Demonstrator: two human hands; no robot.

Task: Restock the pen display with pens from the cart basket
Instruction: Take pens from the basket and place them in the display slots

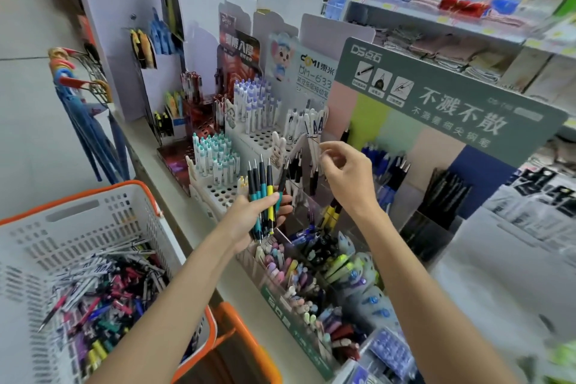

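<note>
- Pens (pixel 263 193) stand upright, tips up, fanned in the left hand (pixel 246 218) — its fingers curl round them.
- Right hand (pixel 346 174) is just right of them, over the pen display (pixel 299 221); fingers half curled — if it holds something, I cannot tell.

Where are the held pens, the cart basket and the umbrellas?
held pens (pixel 270 193): head view, yellow barrel.
cart basket (pixel 40 237): head view, white perforated wall.
umbrellas (pixel 81 125): head view, blue folded fabric.

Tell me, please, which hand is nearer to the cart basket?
Left. The left hand, gripping a bunch of pens, is just right of the basket; the right hand is farther right, at the display.
</note>
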